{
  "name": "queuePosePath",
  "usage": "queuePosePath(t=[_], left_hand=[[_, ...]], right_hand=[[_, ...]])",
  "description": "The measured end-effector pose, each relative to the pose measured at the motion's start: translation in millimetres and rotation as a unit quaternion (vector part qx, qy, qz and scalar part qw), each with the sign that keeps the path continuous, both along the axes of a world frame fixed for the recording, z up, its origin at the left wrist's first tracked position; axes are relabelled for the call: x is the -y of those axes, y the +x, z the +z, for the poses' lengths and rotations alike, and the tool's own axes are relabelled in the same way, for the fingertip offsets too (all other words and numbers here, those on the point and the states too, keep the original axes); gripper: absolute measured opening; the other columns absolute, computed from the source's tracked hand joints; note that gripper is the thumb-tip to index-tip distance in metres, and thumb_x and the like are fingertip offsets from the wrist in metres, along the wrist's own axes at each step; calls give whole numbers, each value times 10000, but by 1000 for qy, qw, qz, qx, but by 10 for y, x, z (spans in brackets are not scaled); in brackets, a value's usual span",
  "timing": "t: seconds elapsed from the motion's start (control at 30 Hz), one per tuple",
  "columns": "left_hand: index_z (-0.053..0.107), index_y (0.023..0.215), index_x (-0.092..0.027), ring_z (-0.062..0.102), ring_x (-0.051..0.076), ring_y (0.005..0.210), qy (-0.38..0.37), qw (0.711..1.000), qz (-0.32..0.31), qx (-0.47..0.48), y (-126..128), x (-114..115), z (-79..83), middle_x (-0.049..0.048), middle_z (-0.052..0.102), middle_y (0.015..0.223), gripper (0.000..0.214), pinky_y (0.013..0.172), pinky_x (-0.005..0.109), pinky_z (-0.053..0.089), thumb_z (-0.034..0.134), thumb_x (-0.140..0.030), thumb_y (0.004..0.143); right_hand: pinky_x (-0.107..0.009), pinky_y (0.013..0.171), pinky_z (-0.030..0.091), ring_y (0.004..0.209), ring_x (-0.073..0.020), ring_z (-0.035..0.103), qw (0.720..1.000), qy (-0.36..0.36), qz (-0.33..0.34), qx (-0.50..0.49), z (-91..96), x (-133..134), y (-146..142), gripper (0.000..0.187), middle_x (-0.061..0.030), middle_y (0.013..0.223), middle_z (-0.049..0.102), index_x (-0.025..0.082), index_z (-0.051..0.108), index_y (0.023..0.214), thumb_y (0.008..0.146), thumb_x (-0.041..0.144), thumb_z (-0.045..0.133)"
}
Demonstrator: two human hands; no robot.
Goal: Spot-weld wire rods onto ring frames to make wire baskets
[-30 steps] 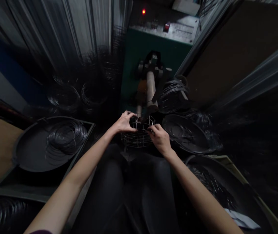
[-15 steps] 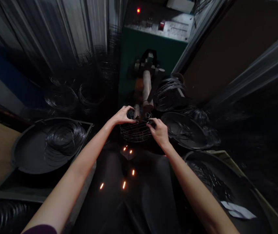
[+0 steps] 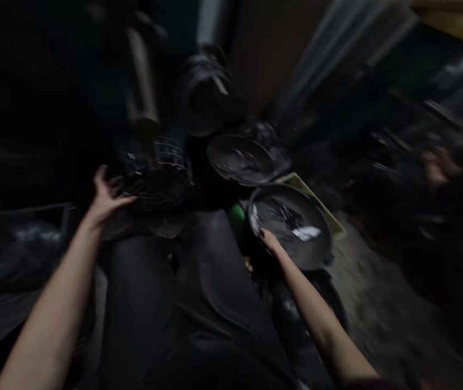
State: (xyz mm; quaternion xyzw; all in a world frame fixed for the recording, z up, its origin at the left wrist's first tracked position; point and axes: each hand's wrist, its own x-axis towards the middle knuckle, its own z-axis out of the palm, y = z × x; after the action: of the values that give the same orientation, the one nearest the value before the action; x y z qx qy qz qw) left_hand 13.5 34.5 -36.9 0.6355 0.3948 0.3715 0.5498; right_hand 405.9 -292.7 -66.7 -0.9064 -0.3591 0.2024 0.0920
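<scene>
My left hand (image 3: 107, 201) is at the left side of a wire basket (image 3: 170, 154), a round cage of thin metal rods, thumb and fingers around its edge. Blur and darkness hide the exact contact. The basket hangs under a pale machine arm (image 3: 144, 78), smeared by motion. Over the left rim of a round dark pan (image 3: 308, 254) is my right hand (image 3: 270, 238); its fingertips are dark and blurred. Thin metal wire pieces (image 3: 282, 214) lie in this pan beside a white scrap (image 3: 307, 233).
Another round pan (image 3: 242, 176) with wire pieces stands behind. A wire coil (image 3: 205, 81) sits near the machine. Something green (image 3: 237, 214) shows beside my knee. At the right, a blurred hand of another person (image 3: 438, 168) appears. A dark cloth (image 3: 215, 281) covers my lap.
The view has swung right. My right hand has left the basket and moved right to the pan; my left hand has stayed by the basket. The glowing sparks on the lap cloth are gone.
</scene>
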Motion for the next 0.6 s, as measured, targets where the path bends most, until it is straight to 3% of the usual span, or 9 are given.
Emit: queuePosePath(t=[0.13, 0.23, 0.4, 0.5, 0.6], left_hand=[[64, 1358, -465, 379, 289, 1338, 4, 1000, -4, -9, 64, -232, -94, 18, 424, 1404, 1400, 1068, 602, 309, 927, -459, 256], [99, 1306, -520, 398, 281, 1326, 3, 1000, -7, -5, 56, -245, -147, -50, 473, 1354, 1398, 1078, 612, 278, 920, -479, 175], [134, 1304, -504, 401, 302, 1314, -13, 999, 33, -27, 37, -267, -158, -40, 471, 1335, 1499, 1051, 617, 302, 905, -427, 22], [149, 1300, -501, 459, 290, 1252, -30, 997, 64, -31, 44, -290, -142, -32, 477, 1313, 1554, 1012, 610, 367, 876, -401, -69], [174, 1278, -512, 536, 242, 1133, -39, 994, 98, -23, 25, -267, -121, -49, 500, 1241, 1565, 980, 588, 423, 851, -382, -128]], right_hand=[[-376, 881, 474, 936, -169, 617, 996, -49, -79, -10, -247, 123, 378, 252, -51, 1002, 660, 140, 635, 958, 895, 374, 567], [-356, 933, 438, 1020, -174, 598, 995, -38, -94, 10, -274, 218, 530, 231, -73, 1091, 653, 143, 619, 1036, 925, 308, 503], [-331, 939, 422, 1081, -212, 573, 993, -30, -109, 44, -230, 118, 807, 348, -140, 1134, 633, 107, 492, 1250, 944, 201, 355], [-375, 921, 436, 1026, -225, 594, 992, -47, -113, 40, -284, -43, 975, 376, -166, 1113, 620, 81, 439, 1287, 950, 238, 380], [-404, 887, 462, 961, -202, 605, 991, -74, -108, 16, -388, -183, 1039, 392, -118, 1104, 608, 117, 480, 1248, 939, 358, 466]])
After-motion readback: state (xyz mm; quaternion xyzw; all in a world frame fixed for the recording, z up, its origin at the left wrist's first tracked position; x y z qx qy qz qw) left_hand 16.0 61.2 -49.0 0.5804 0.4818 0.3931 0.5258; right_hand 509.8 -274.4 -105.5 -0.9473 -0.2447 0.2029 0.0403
